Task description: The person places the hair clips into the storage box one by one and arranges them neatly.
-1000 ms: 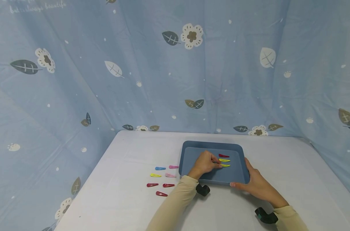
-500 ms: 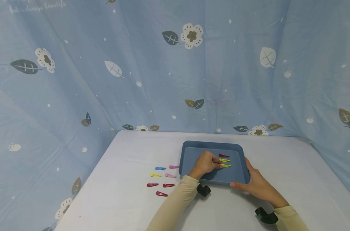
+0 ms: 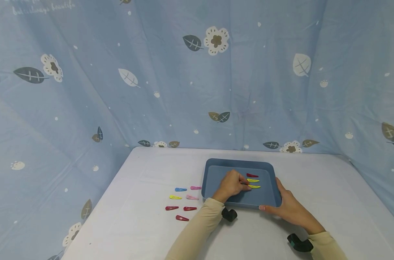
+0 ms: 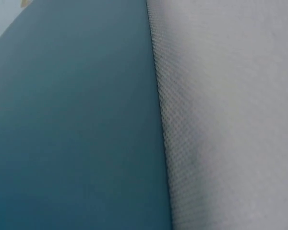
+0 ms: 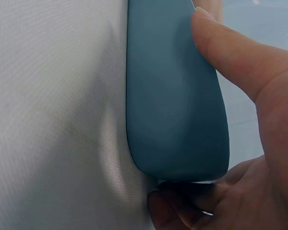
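Observation:
In the head view, my left hand (image 3: pixel 232 183) reaches into a blue-grey tray (image 3: pixel 216 175). Its thumb and fingers pinch the left end of a yellow hair clip (image 3: pixel 255 187) on the tray floor. Just above lie another yellow hair clip (image 3: pixel 253 180) and a dark red hair clip (image 3: pixel 252 175), lined up in a column. My right hand (image 3: pixel 289 207) grips the tray's front right corner. The right wrist view has the thumb against the tray wall (image 5: pixel 173 96) and the other fingers around the corner. Only the tray's outer wall (image 4: pixel 86 120) and white cloth fill the left wrist view.
Left of the tray, on the white tabletop (image 3: pixel 145 173), lie a blue clip (image 3: pixel 180 189), a yellow clip (image 3: pixel 175 197), two pink clips (image 3: pixel 192 197) and three dark red clips (image 3: pixel 182 218). A blue patterned curtain (image 3: pixel 171 90) hangs behind and beside the table.
The pinched yellow hair clip and my left hand have shifted very slightly right. My right hand and the tray stay in place.

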The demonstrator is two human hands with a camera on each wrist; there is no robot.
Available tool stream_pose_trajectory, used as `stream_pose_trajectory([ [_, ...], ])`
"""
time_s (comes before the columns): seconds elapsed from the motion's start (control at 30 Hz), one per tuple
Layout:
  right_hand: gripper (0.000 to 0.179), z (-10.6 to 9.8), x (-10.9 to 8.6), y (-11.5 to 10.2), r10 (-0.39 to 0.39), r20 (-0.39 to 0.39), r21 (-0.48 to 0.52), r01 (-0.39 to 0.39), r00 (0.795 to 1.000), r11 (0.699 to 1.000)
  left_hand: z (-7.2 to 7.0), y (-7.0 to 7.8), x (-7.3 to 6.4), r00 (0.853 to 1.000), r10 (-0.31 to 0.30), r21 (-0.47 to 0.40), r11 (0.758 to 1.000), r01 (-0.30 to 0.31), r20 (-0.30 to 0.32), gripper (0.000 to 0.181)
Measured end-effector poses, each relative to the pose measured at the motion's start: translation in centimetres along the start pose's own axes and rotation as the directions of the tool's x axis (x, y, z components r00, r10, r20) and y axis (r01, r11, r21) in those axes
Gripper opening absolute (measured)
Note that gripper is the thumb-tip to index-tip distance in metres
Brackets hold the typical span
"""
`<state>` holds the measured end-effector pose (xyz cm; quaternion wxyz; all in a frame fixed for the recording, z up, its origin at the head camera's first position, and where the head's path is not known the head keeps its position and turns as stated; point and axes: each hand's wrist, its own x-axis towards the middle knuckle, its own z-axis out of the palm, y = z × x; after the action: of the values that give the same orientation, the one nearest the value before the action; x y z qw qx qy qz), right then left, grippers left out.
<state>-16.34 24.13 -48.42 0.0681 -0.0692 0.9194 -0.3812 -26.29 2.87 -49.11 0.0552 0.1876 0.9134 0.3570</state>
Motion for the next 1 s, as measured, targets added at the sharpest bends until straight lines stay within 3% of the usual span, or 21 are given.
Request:
stream_pose_trajectory([
  [0.33, 0.127, -0.1, -0.1, -0.1, 0.014, 0.007, -0.010, -0.014, 1.000, 1.000, -0.1, -0.2, -0.1, 0.999, 0.036, -0.030, 0.999, -0.036, 0.006, 0.010],
  [0.63, 0.125, 0.0, 0.0, 0.0, -0.030, -0.005, 0.026, 0.030, 1.000, 0.999, -0.2, -0.2, -0.3, 0.998, 0.063, -0.052, 0.997, -0.063, -0.001, 0.011],
  [1.0, 0.127, -0.1, -0.1, -0.1, -0.013, 0.011, 0.019, 0.013, 1.000, 1.000, -2.0, -0.1, -0.8, 0.994, 0.104, -0.182, 0.978, -0.105, -0.012, 0.017],
])
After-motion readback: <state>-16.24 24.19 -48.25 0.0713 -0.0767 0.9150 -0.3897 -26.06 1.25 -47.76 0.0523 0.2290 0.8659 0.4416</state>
